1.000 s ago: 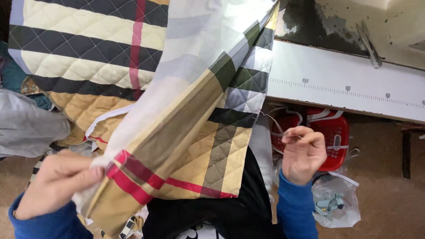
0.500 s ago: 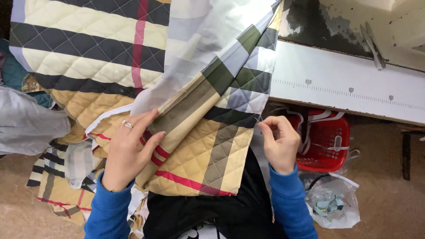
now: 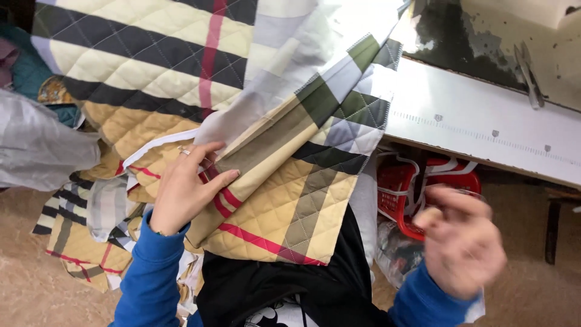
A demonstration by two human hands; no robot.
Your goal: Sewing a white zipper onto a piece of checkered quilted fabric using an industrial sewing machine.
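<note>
A quilted plaid fabric (image 3: 284, 200) in tan, cream, black and red hangs off the table edge onto my lap. My left hand (image 3: 184, 188) lies flat on its left part, fingers spread, a ring on one finger, pressing the cloth down. My right hand (image 3: 463, 242) is off the fabric, to the right and lower, blurred by motion, fingers loosely curled; nothing shows in it. Both arms wear blue sleeves.
A white table edge with a printed ruler scale (image 3: 484, 130) runs along the right. Scissors (image 3: 526, 66) lie on the dark tabletop. A red basket (image 3: 405, 188) and a plastic bag (image 3: 396, 254) sit beneath. Plaid scraps (image 3: 85, 242) and grey cloth (image 3: 42, 151) lie left.
My right hand left the fabric's right edge and swung out to the right and toward me. My left hand stayed pressed on the cloth, shifted slightly.
</note>
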